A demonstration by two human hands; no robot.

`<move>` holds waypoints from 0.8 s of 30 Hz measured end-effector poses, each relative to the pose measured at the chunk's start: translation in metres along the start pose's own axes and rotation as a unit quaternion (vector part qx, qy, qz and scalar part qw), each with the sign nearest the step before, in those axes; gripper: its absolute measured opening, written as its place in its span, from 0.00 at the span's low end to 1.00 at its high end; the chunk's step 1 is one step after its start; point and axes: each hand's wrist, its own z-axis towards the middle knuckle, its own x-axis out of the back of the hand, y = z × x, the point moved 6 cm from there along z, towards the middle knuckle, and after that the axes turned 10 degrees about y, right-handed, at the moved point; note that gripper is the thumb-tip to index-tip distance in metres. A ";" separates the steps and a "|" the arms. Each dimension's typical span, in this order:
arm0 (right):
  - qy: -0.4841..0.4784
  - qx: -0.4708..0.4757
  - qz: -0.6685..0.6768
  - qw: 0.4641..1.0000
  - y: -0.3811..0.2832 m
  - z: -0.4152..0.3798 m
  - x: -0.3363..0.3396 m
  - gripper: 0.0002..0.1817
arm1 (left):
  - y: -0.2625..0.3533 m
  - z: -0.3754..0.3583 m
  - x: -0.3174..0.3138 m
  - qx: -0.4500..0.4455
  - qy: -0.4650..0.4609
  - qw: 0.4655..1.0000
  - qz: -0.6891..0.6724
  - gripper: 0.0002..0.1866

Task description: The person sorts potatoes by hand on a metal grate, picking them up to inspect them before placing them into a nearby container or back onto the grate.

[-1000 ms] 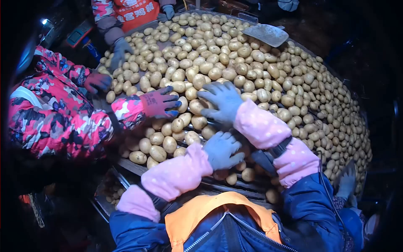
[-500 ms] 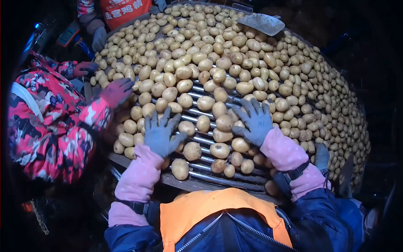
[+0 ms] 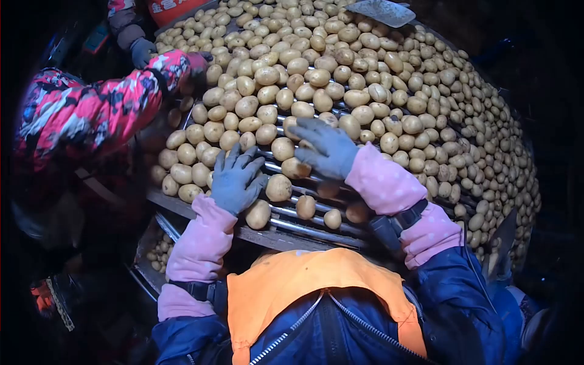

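Many pale potatoes (image 3: 267, 76) cover a large surface of metal rollers (image 3: 292, 222). My left hand (image 3: 236, 182), in a grey-blue glove, rests at the near left with its fingers spread over potatoes. My right hand (image 3: 325, 148), gloved alike, reaches inward over the rollers, fingers stretched out and apart, beside a potato (image 3: 295, 168). Between and below my hands lie a large potato (image 3: 278, 188) and smaller ones near the front edge. Neither hand grips anything.
At the left, a co-worker's patterned sleeve (image 3: 121, 103) reaches over the potatoes. Another person's gloved hand (image 3: 143, 53) is at the far left edge. A metal scoop (image 3: 383, 12) lies at the back. More potatoes (image 3: 159, 252) sit below the front edge.
My right hand has moved left and away from me, and potatoes near it have shifted. The co-worker's arm has stretched farther over the pile. My left hand has barely moved.
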 end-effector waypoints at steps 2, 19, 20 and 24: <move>0.083 0.017 -0.029 0.996 -0.001 -0.012 0.044 0.32 | -0.008 -0.010 0.008 0.054 0.037 0.992 -0.104 0.25; 0.190 -0.208 -0.136 0.950 -0.008 -0.171 0.130 0.28 | 0.042 0.007 0.054 -0.024 0.156 0.982 -0.101 0.20; 0.190 -0.228 -0.094 0.950 -0.018 -0.170 0.130 0.25 | 0.067 -0.001 0.052 -0.073 0.126 0.976 -0.162 0.18; 0.167 -0.144 -0.088 0.971 -0.037 -0.153 0.109 0.17 | 0.155 -0.025 -0.002 -0.188 -0.049 0.968 -0.159 0.25</move>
